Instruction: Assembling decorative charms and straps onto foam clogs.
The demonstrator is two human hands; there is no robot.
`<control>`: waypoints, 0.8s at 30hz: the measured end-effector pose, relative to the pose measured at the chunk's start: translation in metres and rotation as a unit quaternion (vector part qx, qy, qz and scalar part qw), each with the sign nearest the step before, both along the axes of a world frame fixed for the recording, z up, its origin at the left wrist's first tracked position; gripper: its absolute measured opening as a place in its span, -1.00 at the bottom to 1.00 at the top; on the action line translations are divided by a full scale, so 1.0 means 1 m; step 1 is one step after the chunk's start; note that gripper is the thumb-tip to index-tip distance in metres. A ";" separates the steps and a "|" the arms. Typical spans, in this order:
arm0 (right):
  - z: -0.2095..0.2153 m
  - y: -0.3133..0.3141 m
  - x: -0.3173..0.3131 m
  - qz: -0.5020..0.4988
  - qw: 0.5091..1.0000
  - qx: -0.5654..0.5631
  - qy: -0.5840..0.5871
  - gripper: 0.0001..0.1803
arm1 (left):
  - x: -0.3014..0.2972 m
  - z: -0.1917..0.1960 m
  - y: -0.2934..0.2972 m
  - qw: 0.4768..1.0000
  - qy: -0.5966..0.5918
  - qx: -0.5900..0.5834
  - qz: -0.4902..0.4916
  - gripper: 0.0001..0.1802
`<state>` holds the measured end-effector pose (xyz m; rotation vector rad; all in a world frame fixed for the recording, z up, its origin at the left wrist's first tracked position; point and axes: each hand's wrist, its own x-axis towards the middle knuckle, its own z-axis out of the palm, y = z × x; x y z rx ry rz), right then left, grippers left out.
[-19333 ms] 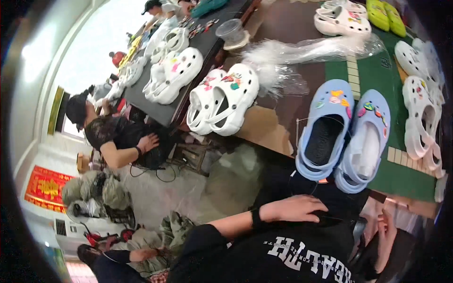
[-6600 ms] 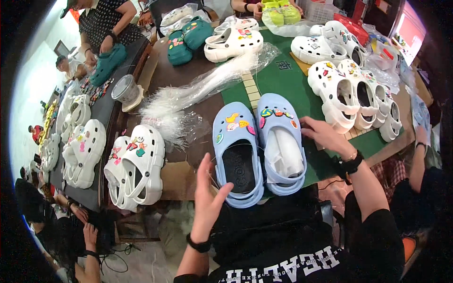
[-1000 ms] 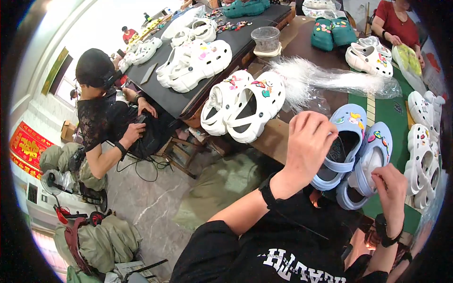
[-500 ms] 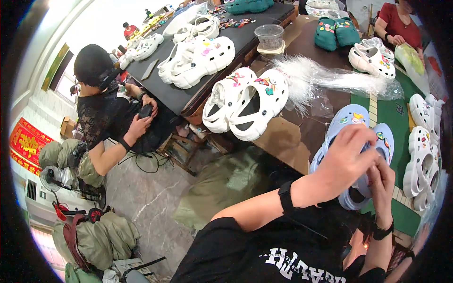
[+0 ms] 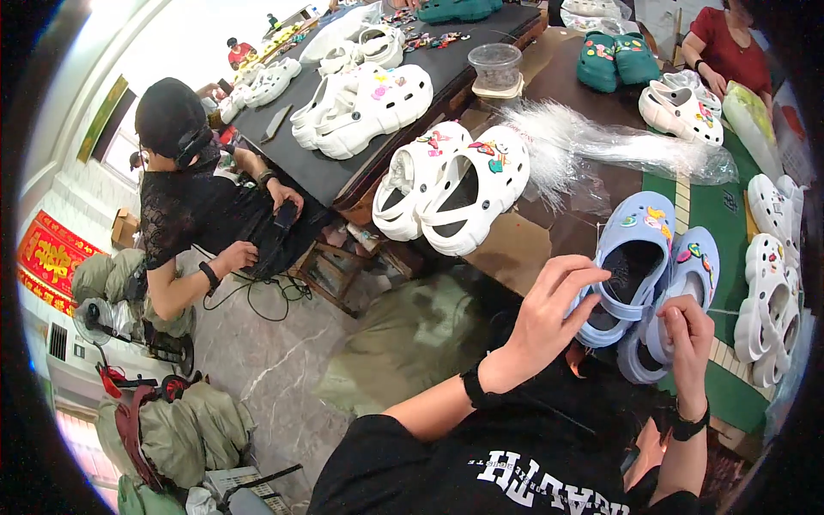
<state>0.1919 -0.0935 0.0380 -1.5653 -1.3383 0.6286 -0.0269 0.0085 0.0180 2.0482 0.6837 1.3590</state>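
A pair of light blue clogs with colourful charms on the toes lies at the table edge in front of me: a left clog (image 5: 631, 249) and a right clog (image 5: 697, 266). My left hand (image 5: 549, 309) is at the left clog's heel side, its thumb and fingers apart and the fingertips close to the strap. My right hand (image 5: 688, 343) is closed at the right clog's heel strap, fingers curled in; the fingertips partly hide what they grip. Beyond the clogs lies a bundle of thin white plastic strands (image 5: 558, 142) in a clear bag (image 5: 678, 161).
White charm-covered clogs (image 5: 476, 189) stand left of the bundle, others (image 5: 764, 296) at the right edge. Dark green clogs (image 5: 615, 60) and a clear tub (image 5: 495, 69) are farther back. A co-worker in black (image 5: 184, 197) sits left; another in red (image 5: 730, 47) is far right.
My left hand has moved left and down off the clogs' toes, its fingers spreading. My right hand has shifted slightly down. At left, the co-worker's hands have moved apart.
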 end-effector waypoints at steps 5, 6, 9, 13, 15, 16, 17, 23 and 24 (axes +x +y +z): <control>0.002 0.001 -0.001 0.005 1.000 0.003 -0.003 -0.76 | -0.023 -0.005 -0.001 0.999 0.028 -0.022 0.025 -0.72; 0.002 0.001 -0.001 0.006 1.000 0.000 -0.003 -0.76 | -0.029 -0.003 0.000 0.999 0.028 -0.017 0.042 -0.73; 0.002 0.001 0.000 0.004 1.000 -0.014 -0.010 -0.78 | -0.066 0.001 0.013 0.986 0.069 0.039 0.145 -0.80; 0.000 -0.003 0.001 -0.017 1.000 -0.021 -0.016 -0.79 | -0.161 -0.003 0.068 0.942 -0.059 -0.117 0.309 -0.85; -0.003 -0.002 0.001 -0.013 0.999 -0.016 -0.031 -0.80 | -0.245 -0.027 0.100 0.904 -0.134 -0.174 0.366 -0.77; -0.004 -0.001 0.000 -0.017 0.999 -0.018 -0.035 -0.80 | -0.291 -0.050 0.112 0.876 -0.258 -0.203 0.354 -0.73; -0.005 -0.001 -0.001 -0.020 0.999 -0.020 -0.040 -0.79 | -0.345 -0.075 0.126 0.813 -0.338 -0.262 0.395 -0.70; -0.014 -0.003 0.005 -0.049 0.997 -0.024 -0.049 -0.76 | -0.514 -0.204 0.185 0.645 -0.517 -0.345 0.444 -0.69; -0.013 -0.004 0.008 -0.053 0.997 -0.026 -0.044 -0.76 | -0.544 -0.219 0.190 0.645 -0.517 -0.340 0.447 -0.69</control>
